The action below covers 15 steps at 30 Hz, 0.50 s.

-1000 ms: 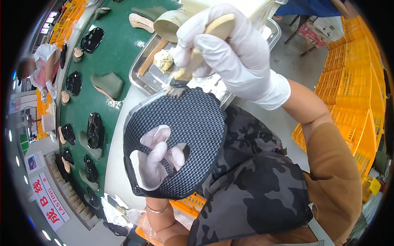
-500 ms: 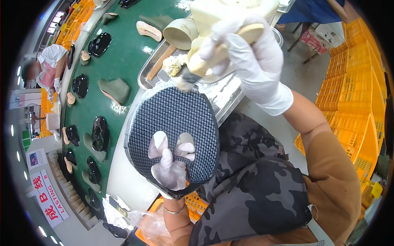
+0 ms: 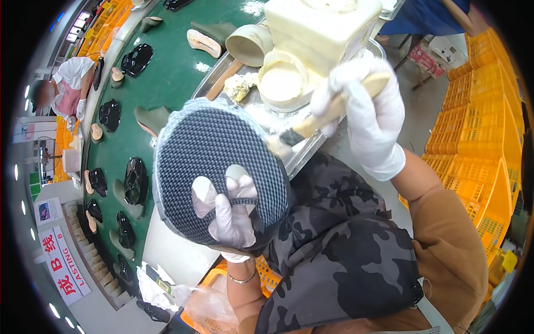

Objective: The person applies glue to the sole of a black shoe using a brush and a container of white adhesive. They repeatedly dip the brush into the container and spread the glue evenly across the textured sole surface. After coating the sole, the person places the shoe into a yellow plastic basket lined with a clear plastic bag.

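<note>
Near a metal tray (image 3: 306, 156), patterned black-and-grey fabric piece (image 3: 217, 139) held up in the gloved left hand (image 3: 233, 222), fingers closed around its narrow middle strip (image 3: 242, 201), brush (image 3: 314, 123) gripped by the gloved right hand (image 3: 375, 117), bristles (image 3: 281, 146) blurred at the piece's right edge, contact unclear

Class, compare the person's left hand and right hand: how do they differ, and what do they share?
The left hand holds the patterned fabric piece; the right hand grips a brush. The left hand is partly hidden behind the piece; the right hand shows mostly in the open. The left hand has a bracelet below it; none shows by the right. Both wear white gloves.
</note>
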Tool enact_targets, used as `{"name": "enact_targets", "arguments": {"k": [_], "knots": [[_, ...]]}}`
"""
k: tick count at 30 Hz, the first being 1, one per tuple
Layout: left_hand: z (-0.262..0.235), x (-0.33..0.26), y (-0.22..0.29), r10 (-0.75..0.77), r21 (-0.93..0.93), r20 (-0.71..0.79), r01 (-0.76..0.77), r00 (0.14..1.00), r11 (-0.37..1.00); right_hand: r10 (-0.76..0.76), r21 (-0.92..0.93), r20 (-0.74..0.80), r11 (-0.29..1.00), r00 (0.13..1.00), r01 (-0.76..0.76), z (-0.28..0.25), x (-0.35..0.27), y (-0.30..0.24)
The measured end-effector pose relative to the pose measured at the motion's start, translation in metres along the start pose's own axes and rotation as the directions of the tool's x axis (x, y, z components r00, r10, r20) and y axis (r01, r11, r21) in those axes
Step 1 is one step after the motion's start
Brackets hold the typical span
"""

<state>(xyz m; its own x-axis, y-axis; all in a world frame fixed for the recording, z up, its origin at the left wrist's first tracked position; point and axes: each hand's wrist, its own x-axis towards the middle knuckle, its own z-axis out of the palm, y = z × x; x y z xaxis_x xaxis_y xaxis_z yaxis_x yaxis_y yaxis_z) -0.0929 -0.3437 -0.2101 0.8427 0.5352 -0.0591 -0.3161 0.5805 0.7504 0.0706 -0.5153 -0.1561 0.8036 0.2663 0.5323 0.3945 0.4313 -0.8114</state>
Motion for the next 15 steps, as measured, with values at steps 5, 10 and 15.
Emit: {"name": "enact_targets", "arguments": {"k": [5, 10, 15], "knots": [[0.01, 0.002, -0.011, 0.236, 0.066, 0.1, -0.243, 0.966, 0.968, -0.077, 0.048, 0.015, 0.996, 0.997, 0.076, 0.012, 0.028, 0.018], [-0.009, 0.02, -0.02, 0.425, 0.204, 0.189, -0.459, 0.885, 0.865, 0.093, -0.031, 0.075, 0.995, 0.993, -0.091, 0.01, 0.002, 0.01], [-0.003, 0.02, -0.025, 0.327, -0.16, 0.208, -0.298, 0.922, 0.941, -0.037, 0.15, 0.01, 0.988, 0.999, 0.036, 0.013, 0.014, 0.007]]}}
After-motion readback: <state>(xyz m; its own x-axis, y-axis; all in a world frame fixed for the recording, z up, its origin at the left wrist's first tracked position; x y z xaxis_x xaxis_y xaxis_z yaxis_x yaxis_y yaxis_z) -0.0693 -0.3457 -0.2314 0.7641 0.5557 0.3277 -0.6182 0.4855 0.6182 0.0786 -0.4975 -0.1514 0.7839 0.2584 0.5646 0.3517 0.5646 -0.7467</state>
